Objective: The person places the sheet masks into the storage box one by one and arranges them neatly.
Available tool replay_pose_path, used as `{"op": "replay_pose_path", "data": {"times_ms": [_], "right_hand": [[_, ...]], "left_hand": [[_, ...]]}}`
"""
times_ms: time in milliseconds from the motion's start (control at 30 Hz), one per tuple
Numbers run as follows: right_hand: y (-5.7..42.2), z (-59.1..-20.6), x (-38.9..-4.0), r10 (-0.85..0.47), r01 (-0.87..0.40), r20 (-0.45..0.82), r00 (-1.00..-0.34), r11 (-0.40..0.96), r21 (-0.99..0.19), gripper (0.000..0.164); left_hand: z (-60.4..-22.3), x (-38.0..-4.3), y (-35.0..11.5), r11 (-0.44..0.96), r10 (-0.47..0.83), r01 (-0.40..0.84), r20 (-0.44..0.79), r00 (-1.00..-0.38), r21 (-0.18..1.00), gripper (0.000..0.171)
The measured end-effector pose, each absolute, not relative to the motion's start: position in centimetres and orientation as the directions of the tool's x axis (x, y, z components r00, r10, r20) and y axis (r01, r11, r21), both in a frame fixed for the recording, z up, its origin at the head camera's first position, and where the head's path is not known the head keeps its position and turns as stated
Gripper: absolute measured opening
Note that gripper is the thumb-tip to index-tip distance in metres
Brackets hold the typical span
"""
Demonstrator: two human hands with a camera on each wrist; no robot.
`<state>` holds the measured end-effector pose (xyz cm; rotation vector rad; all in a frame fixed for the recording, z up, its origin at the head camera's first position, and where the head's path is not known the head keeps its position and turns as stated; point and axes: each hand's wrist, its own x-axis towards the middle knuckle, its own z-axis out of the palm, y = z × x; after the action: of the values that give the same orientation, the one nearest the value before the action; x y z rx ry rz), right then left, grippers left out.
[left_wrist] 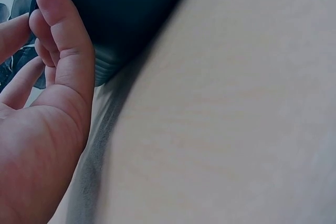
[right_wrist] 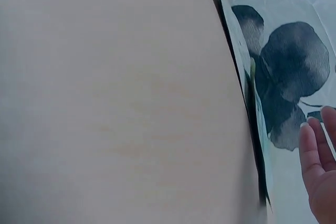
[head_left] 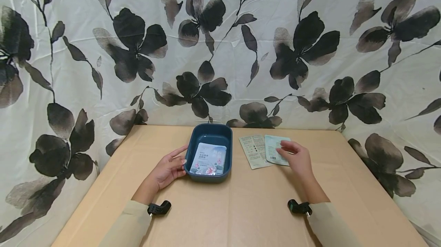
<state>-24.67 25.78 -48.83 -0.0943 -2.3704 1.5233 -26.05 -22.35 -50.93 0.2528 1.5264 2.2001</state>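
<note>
On the table's left half a dark blue plastic bin (head_left: 231, 155) holds a pale sachet packet (head_left: 208, 159) with flowers printed on it, lying flat. My left hand (head_left: 169, 170) grips the bin's left side, with a fingertip at the rim; the left wrist view shows several fingers against the bin wall (left_wrist: 126, 9). To the right of the bin lie a pale green-white printed packet (head_left: 255, 152) and a mint packet (head_left: 272, 149) that overlaps its edge. Over the mint packet's right side hovers my right hand (head_left: 299, 159), fingers loosely bent and apart, holding nothing in the right wrist view.
The tan table (head_left: 224, 216) ends at a back edge just behind the bin. A white cloth (head_left: 248, 86) with dark flowers hangs behind and at both sides. Each wrist wears a black camera, one on the left (head_left: 159, 208) and one on the right (head_left: 299, 207).
</note>
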Motion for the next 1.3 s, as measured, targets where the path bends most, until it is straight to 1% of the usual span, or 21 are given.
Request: {"op": "replay_pose_path", "data": {"times_ms": [400,500,633,833,933,1167,1300], "right_hand": [[27.0,-48.3,-26.9,0.283,-0.054,0.181,-0.942,0.404,-0.913,0.049],[27.4,-48.3,-27.5,0.285,-0.036,0.17,-0.943,0.419,-0.907,0.05],[27.8,-48.6,-28.2,0.285,-0.002,0.14,-0.948,0.434,-0.901,0.054],[28.3,-48.9,-29.3,0.286,0.07,0.062,-0.956,0.431,-0.9,0.06],[28.5,-49.1,-29.8,0.296,0.098,0.038,-0.954,0.429,-0.898,0.059],[28.8,-49.4,-30.5,0.299,0.086,0.062,-0.952,0.455,-0.886,0.056],[28.9,-49.4,-30.8,0.311,0.103,0.052,-0.949,0.463,-0.88,0.056]], "left_hand": [[-50.9,-26.1,-22.4,-0.293,0.459,-0.253,-0.096,-0.883,0.922,0.066],[-50.9,-26.1,-22.4,-0.287,0.45,-0.251,-0.101,-0.887,0.924,0.065],[-50.9,-26.1,-22.3,-0.279,0.446,-0.246,-0.101,-0.889,0.928,0.065],[-50.9,-26.2,-22.3,-0.277,0.449,-0.247,-0.102,-0.888,0.929,0.066],[-50.9,-26.2,-22.4,-0.275,0.448,-0.248,-0.104,-0.888,0.929,0.066],[-51.0,-26.2,-22.4,-0.273,0.447,-0.244,-0.102,-0.889,0.931,0.065],[-50.9,-26.2,-22.4,-0.276,0.45,-0.238,-0.093,-0.888,0.931,0.065]]}}
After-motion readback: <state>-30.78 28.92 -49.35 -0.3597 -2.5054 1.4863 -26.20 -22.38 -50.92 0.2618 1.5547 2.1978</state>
